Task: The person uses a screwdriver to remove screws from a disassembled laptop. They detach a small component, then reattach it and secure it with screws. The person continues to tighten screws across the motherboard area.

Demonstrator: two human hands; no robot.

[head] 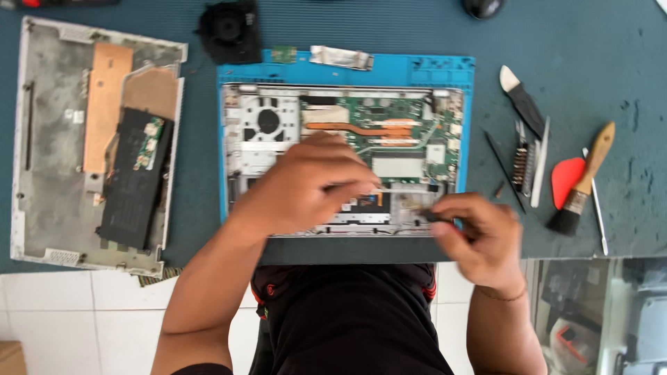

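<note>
Both hands worked over the opened laptop (344,156). Left hand (306,187) was curled, fingertips pinching what looked like a thin tool; my right hand (479,239) pinched something small and dark at the laptop's near right corner. Judging by the bared board and empty fan bay, stripping was well along: bottom cover (62,139) lay left of the laptop carrying the battery (132,180), fan (229,28) beyond it. Board remained seated. Brush (583,180) and pry tools (524,107) waited right, nothing blocking.

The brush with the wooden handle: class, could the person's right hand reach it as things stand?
Probably yes: the brush lies in the open just beyond the right hand, nothing between, though that hand already pinches something small and dark.
</note>
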